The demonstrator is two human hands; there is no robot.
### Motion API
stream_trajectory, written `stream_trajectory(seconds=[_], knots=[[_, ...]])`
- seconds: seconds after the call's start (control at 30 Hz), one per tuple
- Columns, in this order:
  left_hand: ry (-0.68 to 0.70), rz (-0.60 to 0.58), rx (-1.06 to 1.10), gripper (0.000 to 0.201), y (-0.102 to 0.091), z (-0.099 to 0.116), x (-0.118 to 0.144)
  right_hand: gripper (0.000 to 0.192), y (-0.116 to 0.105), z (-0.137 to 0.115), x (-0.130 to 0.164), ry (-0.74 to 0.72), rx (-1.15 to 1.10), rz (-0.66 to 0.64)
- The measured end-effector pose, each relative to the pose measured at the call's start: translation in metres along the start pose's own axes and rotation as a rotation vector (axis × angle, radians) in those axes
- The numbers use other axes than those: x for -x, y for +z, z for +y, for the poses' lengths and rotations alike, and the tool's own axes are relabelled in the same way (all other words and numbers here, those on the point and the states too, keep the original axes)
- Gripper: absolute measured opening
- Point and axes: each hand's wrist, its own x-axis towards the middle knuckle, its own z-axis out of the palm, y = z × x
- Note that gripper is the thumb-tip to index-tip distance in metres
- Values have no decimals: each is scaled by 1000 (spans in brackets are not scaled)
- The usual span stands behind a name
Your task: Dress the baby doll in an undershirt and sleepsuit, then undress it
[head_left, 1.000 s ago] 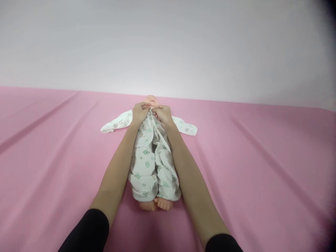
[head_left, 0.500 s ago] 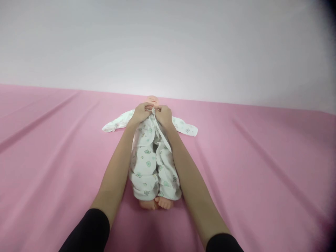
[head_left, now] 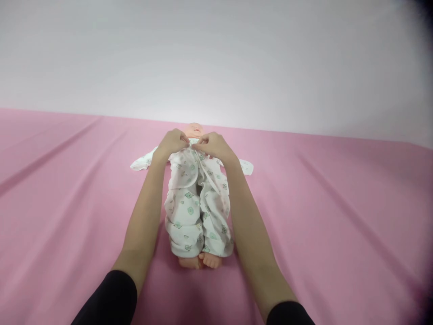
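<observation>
A baby doll (head_left: 194,129) lies on its back with its head away from me and its bare feet (head_left: 210,260) towards me. It wears a white printed jacket (head_left: 184,169) and matching trousers (head_left: 187,210). The jacket's front edges part below the chest. My left hand (head_left: 173,142) pinches the jacket's front edge near the neck. Close beside it, my right hand (head_left: 213,145) pinches the other front edge at about the same height. Any fastener between the fingertips is too small to make out. The sleeves stretch out to both sides, partly behind my hands.
A pink sheet (head_left: 321,216) with long creases covers the surface under the doll. Behind it rises a plain pale wall (head_left: 216,58), close beyond the doll's head.
Both hands have shifted slightly apart, wrists further out, and the pinched cloth sits lower and flatter against the chest. More of the jacket front and the doll's chin shows.
</observation>
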Motion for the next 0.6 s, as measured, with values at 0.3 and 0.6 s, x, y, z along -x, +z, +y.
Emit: stream_trajectory(seconds=[0.3, 0.6], knots=[[-9, -116, -226, 20, -13, 18, 14, 12, -5, -5, 7, 25, 82, -57], [-94, -45, -264, 17, -4, 18, 12, 15, -10, -3, 8, 97, 36, -102]])
